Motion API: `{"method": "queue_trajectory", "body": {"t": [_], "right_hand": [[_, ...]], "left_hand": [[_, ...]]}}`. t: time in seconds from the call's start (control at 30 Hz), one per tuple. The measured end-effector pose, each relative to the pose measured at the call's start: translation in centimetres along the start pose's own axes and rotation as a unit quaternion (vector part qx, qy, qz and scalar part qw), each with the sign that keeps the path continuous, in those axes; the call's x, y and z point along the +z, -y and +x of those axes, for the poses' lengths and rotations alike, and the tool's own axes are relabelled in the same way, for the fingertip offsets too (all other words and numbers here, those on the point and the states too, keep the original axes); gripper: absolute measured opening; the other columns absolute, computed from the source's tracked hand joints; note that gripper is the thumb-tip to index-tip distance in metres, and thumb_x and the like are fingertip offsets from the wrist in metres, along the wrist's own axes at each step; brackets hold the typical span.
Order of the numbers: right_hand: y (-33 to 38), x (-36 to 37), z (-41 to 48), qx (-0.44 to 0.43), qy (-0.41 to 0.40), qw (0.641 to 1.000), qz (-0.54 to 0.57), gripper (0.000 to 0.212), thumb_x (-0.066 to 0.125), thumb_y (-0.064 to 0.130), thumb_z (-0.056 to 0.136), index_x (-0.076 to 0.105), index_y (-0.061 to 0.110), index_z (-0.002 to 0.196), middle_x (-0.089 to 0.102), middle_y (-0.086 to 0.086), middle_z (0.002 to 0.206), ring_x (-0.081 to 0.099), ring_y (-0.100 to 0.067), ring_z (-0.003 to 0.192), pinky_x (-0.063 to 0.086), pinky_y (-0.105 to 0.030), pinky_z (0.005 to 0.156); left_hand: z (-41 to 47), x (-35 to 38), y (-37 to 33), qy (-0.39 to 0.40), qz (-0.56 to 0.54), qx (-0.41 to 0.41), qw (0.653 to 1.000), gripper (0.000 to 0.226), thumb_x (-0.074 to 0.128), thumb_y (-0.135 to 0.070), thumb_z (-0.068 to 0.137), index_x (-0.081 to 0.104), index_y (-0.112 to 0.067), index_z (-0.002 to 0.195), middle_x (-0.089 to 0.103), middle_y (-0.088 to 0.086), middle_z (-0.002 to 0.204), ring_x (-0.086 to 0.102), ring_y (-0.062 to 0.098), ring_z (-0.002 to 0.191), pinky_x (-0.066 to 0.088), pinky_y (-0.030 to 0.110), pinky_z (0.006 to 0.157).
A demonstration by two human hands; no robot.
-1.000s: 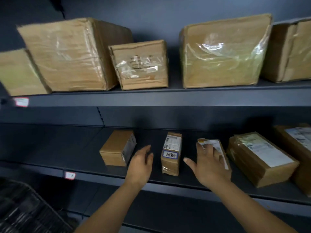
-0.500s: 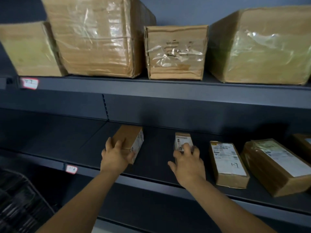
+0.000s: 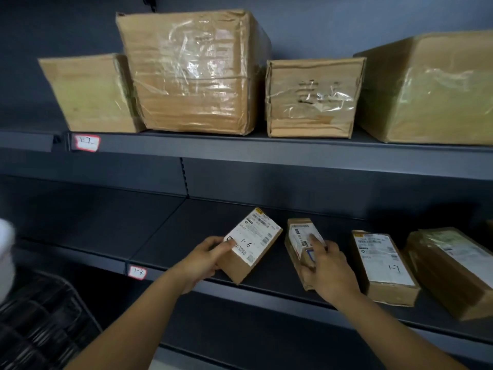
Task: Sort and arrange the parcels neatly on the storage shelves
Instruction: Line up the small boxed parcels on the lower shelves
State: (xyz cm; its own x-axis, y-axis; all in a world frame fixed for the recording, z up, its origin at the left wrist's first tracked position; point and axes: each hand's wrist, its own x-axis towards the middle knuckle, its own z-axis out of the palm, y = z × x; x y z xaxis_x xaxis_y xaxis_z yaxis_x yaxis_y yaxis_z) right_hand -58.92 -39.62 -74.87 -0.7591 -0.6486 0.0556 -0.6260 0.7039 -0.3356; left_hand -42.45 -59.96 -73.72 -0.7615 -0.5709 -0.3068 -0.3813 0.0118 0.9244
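Note:
My left hand (image 3: 204, 259) grips a small brown parcel (image 3: 253, 244) on the lower shelf (image 3: 170, 228), tilted so its white label marked "1-6" faces up. Just to the right, my right hand (image 3: 326, 268) holds a narrower small parcel (image 3: 300, 236), thumb on its label. Further right on the same shelf lie a flat parcel marked "1-7" (image 3: 382, 263) and a taped parcel (image 3: 450, 268).
The upper shelf (image 3: 240, 148) carries several large taped cardboard boxes (image 3: 194, 73). Red-edged tags read "1-7" (image 3: 86, 142) and "1-8" (image 3: 138, 271) on the shelf edges. A dark wire basket (image 3: 40, 324) stands low at the left. The lower shelf's left part is bare.
The left hand has turned its parcel so the label shows. The right hand has closed around the narrow parcel and tilted it. The view shifted left.

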Motion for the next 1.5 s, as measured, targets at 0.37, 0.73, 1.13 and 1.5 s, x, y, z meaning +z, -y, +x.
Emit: {"method": "queue_trajectory", "body": {"t": [0.37, 0.73, 1.13, 1.5], "right_hand": [[0.2, -0.1, -0.3, 0.008, 0.019, 1.000, -0.017, 0.073, 0.048, 0.043, 0.093, 0.004, 0.029, 0.150, 0.021, -0.009, 0.144, 0.033, -0.026, 0.126, 0.043, -0.033, 0.093], [-0.7, -0.2, -1.5, 0.017, -0.018, 0.999, 0.025, 0.076, 0.053, 0.046, 0.090, 0.007, 0.031, 0.149, 0.027, -0.005, 0.141, 0.040, -0.023, 0.122, 0.048, -0.033, 0.086], [-2.5, -4.5, -2.2, 0.053, -0.128, 0.965, 0.223, 0.077, 0.061, 0.037, 0.088, 0.015, 0.028, 0.149, 0.034, -0.005, 0.140, 0.041, -0.023, 0.123, 0.039, -0.035, 0.097], [-0.5, -16.0, -11.8, 0.127, 0.071, 0.941, 0.305, 0.094, 0.072, 0.035, 0.079, 0.011, 0.024, 0.150, 0.036, 0.006, 0.138, 0.044, -0.012, 0.123, 0.040, -0.022, 0.096]], "left_hand": [[-0.8, 2.4, 0.5, -0.078, 0.107, 0.109, 0.985, 0.105, 0.073, -0.054, 0.071, 0.011, -0.028, 0.151, 0.027, -0.006, 0.149, 0.031, 0.015, 0.136, 0.033, 0.032, 0.107], [-0.2, 7.1, 0.7, -0.169, 0.302, 0.169, 0.923, 0.089, 0.070, -0.046, 0.078, 0.020, -0.021, 0.148, 0.024, 0.004, 0.145, 0.034, 0.021, 0.129, 0.037, 0.031, 0.106], [0.1, 10.8, -1.0, -0.171, 0.414, 0.156, 0.880, 0.093, 0.063, -0.055, 0.079, 0.014, -0.022, 0.149, 0.009, 0.009, 0.154, 0.015, 0.030, 0.141, 0.025, 0.051, 0.110], [-10.2, 9.3, -11.2, -0.040, 0.412, 0.235, 0.879, 0.077, 0.070, -0.042, 0.079, 0.040, -0.005, 0.139, 0.045, 0.015, 0.136, 0.037, 0.029, 0.124, 0.036, 0.043, 0.102]]}}
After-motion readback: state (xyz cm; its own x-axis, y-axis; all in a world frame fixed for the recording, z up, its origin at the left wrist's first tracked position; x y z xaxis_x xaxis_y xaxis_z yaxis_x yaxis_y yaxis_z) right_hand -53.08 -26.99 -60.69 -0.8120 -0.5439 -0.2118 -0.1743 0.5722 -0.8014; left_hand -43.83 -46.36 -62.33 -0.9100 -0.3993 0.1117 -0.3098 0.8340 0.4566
